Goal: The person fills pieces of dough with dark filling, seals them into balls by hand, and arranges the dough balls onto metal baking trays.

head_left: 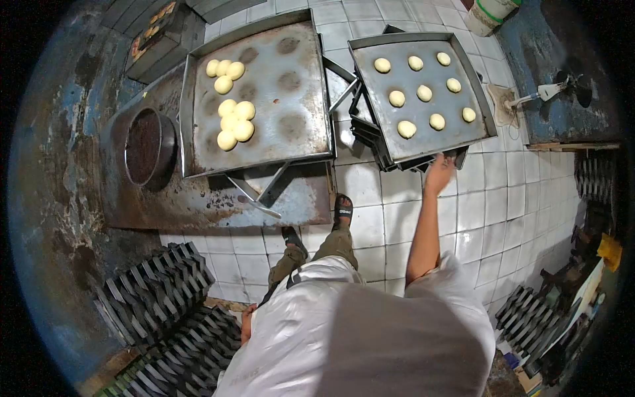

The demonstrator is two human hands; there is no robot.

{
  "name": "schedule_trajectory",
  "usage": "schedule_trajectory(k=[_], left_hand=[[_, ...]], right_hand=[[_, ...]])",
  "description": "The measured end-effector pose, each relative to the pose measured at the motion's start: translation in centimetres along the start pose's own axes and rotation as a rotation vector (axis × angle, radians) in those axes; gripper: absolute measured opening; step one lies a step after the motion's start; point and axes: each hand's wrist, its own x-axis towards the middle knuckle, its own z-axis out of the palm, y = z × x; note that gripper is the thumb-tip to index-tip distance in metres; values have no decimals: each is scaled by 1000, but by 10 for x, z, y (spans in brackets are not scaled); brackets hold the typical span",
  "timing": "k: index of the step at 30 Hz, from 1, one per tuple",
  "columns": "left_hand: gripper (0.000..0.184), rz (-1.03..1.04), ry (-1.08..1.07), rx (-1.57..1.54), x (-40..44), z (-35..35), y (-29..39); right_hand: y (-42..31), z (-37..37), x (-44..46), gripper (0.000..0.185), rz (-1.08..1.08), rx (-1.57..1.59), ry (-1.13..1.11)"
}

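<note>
My right hand (440,173) is at the front edge of a metal baking tray (423,122), its fingers bent against the rim. Several pale dough balls (424,93) sit spaced in rows on that tray, which tops a stack of similar trays. My left hand (247,324) hangs low beside my shirt, near a leg. Its fingers are mostly hidden. To the left, a larger metal tray (284,126) carries dough balls (228,122) bunched in two clusters on its left half.
A worn metal table (264,198) supports the larger tray and a round dark-filled pan (147,149). Stacked metal tins (159,291) stand at lower left, with more stacked metal pieces (529,314) at lower right. A white bucket (486,16) and white tiled floor (503,192) show on the right.
</note>
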Motion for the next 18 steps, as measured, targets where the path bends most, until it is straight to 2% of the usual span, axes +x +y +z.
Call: schedule_trajectory(k=[2,3,5,6,8,9,11,12,13,15,16,18], left_hand=[[14,14,-20,4,7,2,-9],[14,25,-33,1,10,3,-13],[14,63,-71,-2,20,2,-20],[14,98,-96,-13,26,0,-25],[14,226,-176,-66,33,-9,-32],[14,280,-213,-72,37,-14,-37],[14,178,-65,-113,24,3,-18],[14,73,75,-145,19,13,-12],[14,71,58,-154,30,7,-33],[13,-101,-95,-80,60,-10,-84],[14,-82,-90,212,59,-3,-71],[15,-71,-64,162,53,14,-37]], right_hand=[[-32,18,-32,68,116,-22,-256],[-17,36,-36,62,9,-71,-239],[17,54,-3,51,-117,-475,-75],[9,44,2,51,-127,-466,-74],[-7,33,2,42,-41,-436,75],[-8,32,1,42,-46,-432,65],[-6,18,10,42,-56,-484,19],[5,21,18,43,-59,-513,13],[9,17,20,43,-69,-518,29],[5,20,17,43,-98,-499,4],[3,18,14,46,-91,-506,-11],[16,17,23,49,-70,-478,-7]])
